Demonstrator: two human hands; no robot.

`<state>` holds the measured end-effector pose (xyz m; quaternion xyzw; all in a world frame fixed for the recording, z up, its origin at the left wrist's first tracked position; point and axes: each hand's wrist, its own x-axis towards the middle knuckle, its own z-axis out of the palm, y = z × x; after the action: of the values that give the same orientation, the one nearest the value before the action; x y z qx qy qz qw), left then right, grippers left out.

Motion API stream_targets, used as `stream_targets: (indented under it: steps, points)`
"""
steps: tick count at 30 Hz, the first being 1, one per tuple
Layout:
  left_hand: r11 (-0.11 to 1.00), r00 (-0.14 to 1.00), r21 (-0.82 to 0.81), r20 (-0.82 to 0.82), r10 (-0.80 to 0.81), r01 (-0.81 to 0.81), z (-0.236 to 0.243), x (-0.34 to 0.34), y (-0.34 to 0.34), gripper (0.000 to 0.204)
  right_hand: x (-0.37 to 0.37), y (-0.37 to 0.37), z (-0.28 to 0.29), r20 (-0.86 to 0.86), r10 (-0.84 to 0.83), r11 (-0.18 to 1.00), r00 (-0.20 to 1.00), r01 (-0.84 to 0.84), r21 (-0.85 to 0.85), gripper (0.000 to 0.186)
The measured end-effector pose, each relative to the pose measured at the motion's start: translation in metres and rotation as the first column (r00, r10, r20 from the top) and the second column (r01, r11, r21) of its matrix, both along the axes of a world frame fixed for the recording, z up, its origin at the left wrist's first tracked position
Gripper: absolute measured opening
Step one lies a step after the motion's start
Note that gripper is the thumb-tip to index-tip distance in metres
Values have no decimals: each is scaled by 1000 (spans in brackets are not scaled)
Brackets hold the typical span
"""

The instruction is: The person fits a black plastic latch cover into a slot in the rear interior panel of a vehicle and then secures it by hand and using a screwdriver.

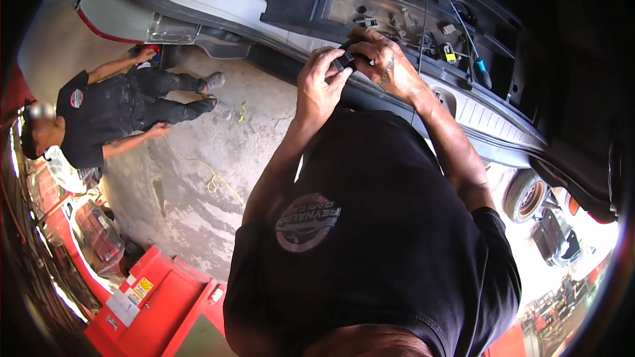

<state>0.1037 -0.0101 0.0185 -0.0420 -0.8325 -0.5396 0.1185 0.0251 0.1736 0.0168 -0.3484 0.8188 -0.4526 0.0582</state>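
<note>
My left hand (321, 89) pinches a small black plastic piece (344, 61) between thumb and fingers, just above the sill of a light-coloured vehicle. From the other side my right hand (387, 69) closes on the same piece, its fingers bent and partly hiding it. The exact kind of the piece cannot be made out. Just beyond the hands lies a dark plastic trim panel (288, 10) with a recessed tray. Loose clips (405, 18) and a yellow-marked part (450, 53) rest in it, beside a screwdriver (482, 71) with a teal handle.
A co-worker (99, 109) in dark clothes stands at the left near the vehicle's corner. A pale cord (211, 182) lies on the concrete floor (192, 225). Red equipment (155, 297) stands at lower left, a wheel (526, 196) at right. A thin dark cable (423, 20) crosses the panel.
</note>
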Motion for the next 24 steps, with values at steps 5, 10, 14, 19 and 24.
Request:
stream_targets:
  steps: [5, 10, 14, 19, 24]
  points:
    - [999, 999, 17, 0, 44, -44, -3, -3, 2, 33, -3, -9, 9, -214, 13, 998, 977, -2, 55, 22]
    - [990, 993, -114, -101, 66, -77, -19, -5, 3, 34, -1, -11, 13, -329, 17, 982, 944, 47, 184, 16]
    - [993, 994, -73, -70, 83, -88, -15, -2, 5, 29, 3, -9, 5, -285, 21, 993, 958, 13, 117, 19]
    - [984, 996, 176, 87, 23, -38, -27, 8, 0, 33, 9, -2, -3, -145, 40, 995, 989, -25, 101, 23]
    - [969, 994, 248, 101, -45, 19, -42, 17, -2, 28, 13, 2, -20, -123, 51, 997, 991, -43, 66, 25]
